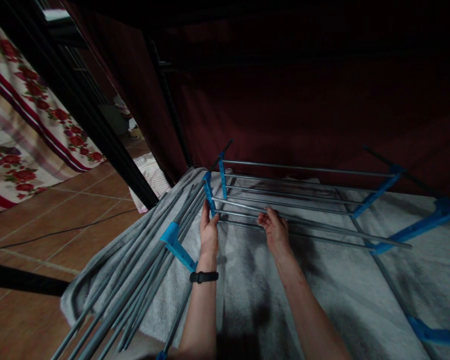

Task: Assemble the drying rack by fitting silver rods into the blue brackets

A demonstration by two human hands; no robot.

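Note:
A folding clothes drying rack of grey metal rods and blue plastic brackets lies over a grey towel. My left hand, with a black band on the wrist, grips the blue bracket at the left end of the rods. My right hand is closed over a grey rod near its left end. A folded wing of the rack slants down to the lower left.
Dark red curtains hang behind the rack. A black bed frame post runs diagonally at left, with floral bedding beyond it. A black cable crosses the brown tiled floor. A white cloth lies on the floor.

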